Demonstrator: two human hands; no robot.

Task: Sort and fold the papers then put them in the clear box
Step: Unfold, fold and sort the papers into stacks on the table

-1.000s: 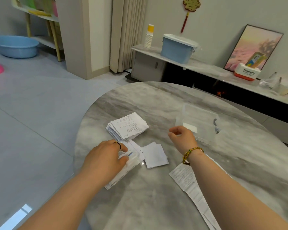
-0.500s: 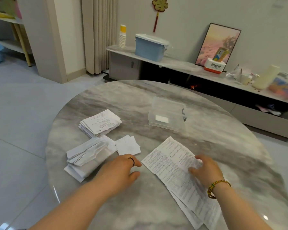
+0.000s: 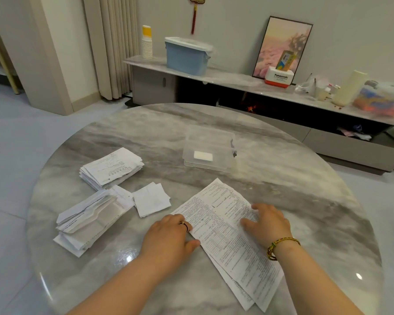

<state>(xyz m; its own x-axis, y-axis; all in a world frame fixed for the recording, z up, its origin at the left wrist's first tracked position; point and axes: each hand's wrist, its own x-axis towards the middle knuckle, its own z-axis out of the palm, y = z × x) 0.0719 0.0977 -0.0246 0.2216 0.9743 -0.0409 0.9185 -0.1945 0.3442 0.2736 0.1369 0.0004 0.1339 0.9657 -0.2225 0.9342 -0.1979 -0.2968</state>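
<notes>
Long printed paper sheets (image 3: 228,233) lie unfolded on the marble table, running toward the near right edge. My left hand (image 3: 171,235) touches their left edge with its fingertips. My right hand (image 3: 266,223) rests flat on top of them. The clear box (image 3: 210,147) stands beyond the sheets, holding one small white folded paper (image 3: 203,155). A stack of folded papers (image 3: 110,168) lies at the left, a pile of envelopes and slips (image 3: 89,219) sits nearer, and small blank squares (image 3: 151,198) lie between.
The round marble table (image 3: 293,196) fills the view; its edge curves close on the left and right. Behind it runs a low TV bench (image 3: 225,78) with a blue lidded bin (image 3: 187,55), stacked cups, a framed picture and clutter.
My left hand left the envelope pile and came right to the long sheets' edge. My right hand dropped from mid-air onto the sheets. The view swung right and down.
</notes>
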